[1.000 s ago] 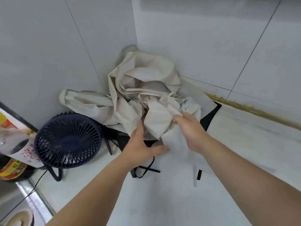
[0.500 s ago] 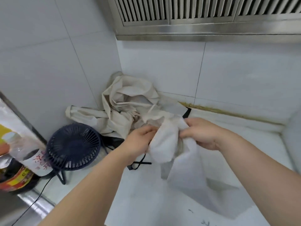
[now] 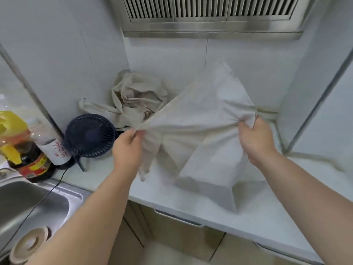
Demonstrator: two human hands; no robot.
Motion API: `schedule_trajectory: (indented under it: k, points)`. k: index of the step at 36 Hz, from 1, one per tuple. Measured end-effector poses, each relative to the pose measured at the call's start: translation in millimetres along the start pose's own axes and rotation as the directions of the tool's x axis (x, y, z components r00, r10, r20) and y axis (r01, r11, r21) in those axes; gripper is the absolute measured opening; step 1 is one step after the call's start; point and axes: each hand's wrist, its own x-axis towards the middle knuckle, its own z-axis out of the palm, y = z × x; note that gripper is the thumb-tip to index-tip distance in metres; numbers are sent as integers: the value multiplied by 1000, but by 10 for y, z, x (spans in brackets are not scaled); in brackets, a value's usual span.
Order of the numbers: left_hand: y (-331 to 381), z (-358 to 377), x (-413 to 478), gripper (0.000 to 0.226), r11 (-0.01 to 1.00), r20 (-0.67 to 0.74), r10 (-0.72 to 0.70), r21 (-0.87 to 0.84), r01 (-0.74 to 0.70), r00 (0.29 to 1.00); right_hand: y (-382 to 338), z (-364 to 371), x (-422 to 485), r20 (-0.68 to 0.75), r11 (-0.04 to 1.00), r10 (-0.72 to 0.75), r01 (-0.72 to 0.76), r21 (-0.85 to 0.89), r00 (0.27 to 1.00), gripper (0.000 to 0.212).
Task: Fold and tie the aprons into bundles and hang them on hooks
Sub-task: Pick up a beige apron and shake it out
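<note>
Fingers (image 3: 133,135) of the left hand (image 3: 126,150) are curling tight around a bunched edge of a beige apron (image 3: 200,119), while the right hand (image 3: 256,139) is gripping another gathered fistful, its fingers (image 3: 246,128) closing fully on the cloth. Between them the apron is stretching taut above the white countertop (image 3: 191,207). Its long axis is running left to right across the view, with one corner pointing up toward the tiled back wall and the lower folds hanging down onto the counter. The fabric is looking like plain woven cloth, matte and creased. More aprons (image 3: 133,96) are lying crumpled in the corner behind. Beside them a round navy fan (image 3: 89,134) with a slatted grille is standing. Next to it a clear bottle (image 3: 57,150) is showing red characters on a white label, too blurred to read. A dark sauce bottle (image 3: 32,163) is wearing a red and yellow label, also illegible.
</note>
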Motion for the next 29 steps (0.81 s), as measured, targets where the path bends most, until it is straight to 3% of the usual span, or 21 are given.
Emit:
schedule_trajectory:
  k: [8, 9, 11, 12, 14, 16, 17, 19, 20, 22, 24, 27, 29]
  points:
    - [391, -136, -160, 40, 989, 99, 82, 113, -93, 992, -67, -372, -120, -80, 990, -6, -5, -142, 997, 28]
    - [438, -121, -198, 40, 987, 130, 93, 120, -109, 987, -63, -423, -133, -101, 985, -1, -16, -173, 995, 36]
    - [567, -49, -350, 38, 976, 206, 147, 126, -176, 967, -106, -555, -252, -123, 943, -96, 51, -328, 988, 74]
    - [653, 8, -443, 37, 963, 267, 195, 131, -236, 944, -150, -608, -326, -70, 904, -205, 161, -396, 976, 95]
    - [827, 172, -629, 23, 924, 422, 290, 109, -366, 859, -270, -686, -493, 206, 783, -380, 432, -448, 902, 115]
    - [993, 354, -827, 16, 898, 534, 356, 33, -440, 767, -357, -739, -597, 481, 625, -397, 614, -482, 782, 102]
    - [1054, 421, -905, 16, 887, 555, 386, -5, -461, 737, -347, -748, -590, 532, 579, -395, 652, -488, 749, 83]
    - [1136, 537, -1039, 17, 875, 556, 415, -30, -483, 720, -254, -867, -522, 472, 619, -438, 638, -459, 765, 33]
    - [1099, 522, -1027, 33, 877, 547, 396, 13, -480, 738, -218, -874, -467, 397, 693, -461, 601, -398, 794, 19]
    - [961, 507, -1047, 78, 861, 549, 298, 200, -469, 781, -172, -1022, -403, 264, 854, -385, 450, -260, 884, 25]
    - [745, 466, -1090, 109, 800, 574, 145, 411, -437, 806, -173, -1178, -374, 204, 961, -234, 258, -103, 951, 27]
    - [433, 515, -1216, 127, 793, 609, -29, 497, -353, 793, -146, -1344, -372, 241, 992, -129, 125, 34, 962, 26]
    - [353, 599, -1302, 129, 822, 609, -34, 468, -325, 792, -138, -1415, -389, 282, 994, -98, 82, 67, 954, 25]
